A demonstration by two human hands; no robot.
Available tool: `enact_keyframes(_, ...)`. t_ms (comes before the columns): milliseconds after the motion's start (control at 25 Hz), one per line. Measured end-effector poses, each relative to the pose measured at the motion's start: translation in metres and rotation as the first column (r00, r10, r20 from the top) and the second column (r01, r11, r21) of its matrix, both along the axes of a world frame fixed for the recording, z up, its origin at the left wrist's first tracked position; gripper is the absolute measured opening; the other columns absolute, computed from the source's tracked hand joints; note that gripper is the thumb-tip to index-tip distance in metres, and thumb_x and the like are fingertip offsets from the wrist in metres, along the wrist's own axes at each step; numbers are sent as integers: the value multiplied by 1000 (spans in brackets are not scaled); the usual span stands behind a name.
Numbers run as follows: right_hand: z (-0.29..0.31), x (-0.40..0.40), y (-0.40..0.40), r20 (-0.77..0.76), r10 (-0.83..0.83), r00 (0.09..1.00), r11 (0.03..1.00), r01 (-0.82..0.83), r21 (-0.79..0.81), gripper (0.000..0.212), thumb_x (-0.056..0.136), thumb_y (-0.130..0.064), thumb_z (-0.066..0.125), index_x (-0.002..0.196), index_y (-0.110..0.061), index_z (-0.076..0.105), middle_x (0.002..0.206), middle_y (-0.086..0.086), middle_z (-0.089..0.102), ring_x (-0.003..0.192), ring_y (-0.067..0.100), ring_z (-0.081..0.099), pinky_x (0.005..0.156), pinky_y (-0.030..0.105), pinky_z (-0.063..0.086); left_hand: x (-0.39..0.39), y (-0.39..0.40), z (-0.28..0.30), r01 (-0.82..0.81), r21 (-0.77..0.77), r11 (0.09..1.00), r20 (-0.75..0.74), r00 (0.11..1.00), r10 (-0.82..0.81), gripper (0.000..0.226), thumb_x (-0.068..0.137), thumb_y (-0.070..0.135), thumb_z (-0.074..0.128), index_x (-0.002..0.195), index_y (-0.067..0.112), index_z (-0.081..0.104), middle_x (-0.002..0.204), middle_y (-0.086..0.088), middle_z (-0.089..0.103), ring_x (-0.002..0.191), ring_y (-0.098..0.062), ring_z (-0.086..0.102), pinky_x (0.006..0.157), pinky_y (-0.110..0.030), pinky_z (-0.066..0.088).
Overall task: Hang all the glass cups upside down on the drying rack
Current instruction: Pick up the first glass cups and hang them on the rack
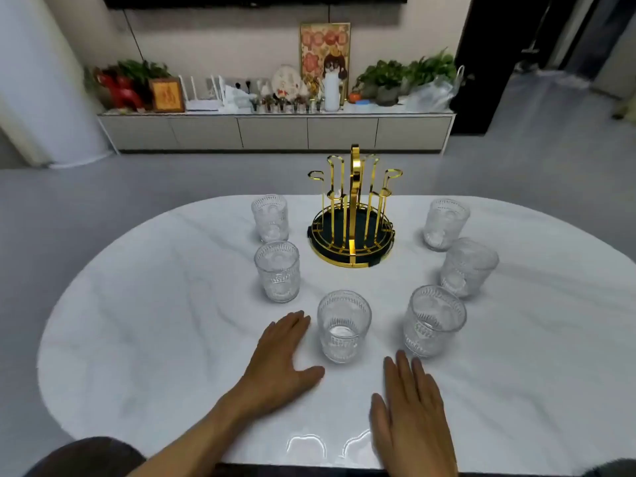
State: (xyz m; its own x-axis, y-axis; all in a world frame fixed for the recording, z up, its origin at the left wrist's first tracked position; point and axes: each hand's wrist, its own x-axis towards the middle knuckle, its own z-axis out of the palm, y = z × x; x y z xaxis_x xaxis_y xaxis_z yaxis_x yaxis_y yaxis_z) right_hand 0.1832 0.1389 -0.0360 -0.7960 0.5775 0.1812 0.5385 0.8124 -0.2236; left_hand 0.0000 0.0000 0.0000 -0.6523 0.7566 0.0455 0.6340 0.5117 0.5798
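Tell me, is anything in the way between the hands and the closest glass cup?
No. The nearest glass cup stands upright just past both hands. The left hand lies flat beside it, the right hand flat just below it. Only bare table lies between. The rack beyond holds no cups.

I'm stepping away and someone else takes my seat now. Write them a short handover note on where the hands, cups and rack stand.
Left hand: open, flat on the white table, beside the nearest glass cup, not touching it.
Right hand: open, flat on the table, holding nothing.
Gold drying rack: at the table's far middle, all pegs bare.
Cups: six, all upright on the table. Two left of the rack, two in front, two to the right.
Done: nothing hung yet.
Left: invert and hang all six.
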Motion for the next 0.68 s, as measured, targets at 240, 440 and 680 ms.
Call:
enact_keyframes(240,77,-3,-14,157,30,987,817,67,-572,76,87,-34,35,156,-14,9,165,13,6,152,28,8,119,35,11,39,42,38,-236,404,884,453,891,31,86,53,36,90,127,43,47,127,20,59,117,-1,57,88,-13,47)
enact_keyframes(440,117,-12,-7,37,-409,912,-271,-82,-959,51,93,-45,51,125,-5,57,112,27,70,86,39,70,67,37,54,58,34,62,-306,535,788,438,897,51,71,49,36,90,113,39,58,110,22,69,107,-1,62,84,-14,49)
enact_keyframes(680,156,-41,-9,65,-434,898,-674,-276,-685,73,77,-57,67,124,-2,57,101,30,66,75,38,68,64,42,57,65,13,124,-148,571,807,317,947,-51,75,57,33,91,121,43,53,118,32,61,115,4,55,85,-7,44)
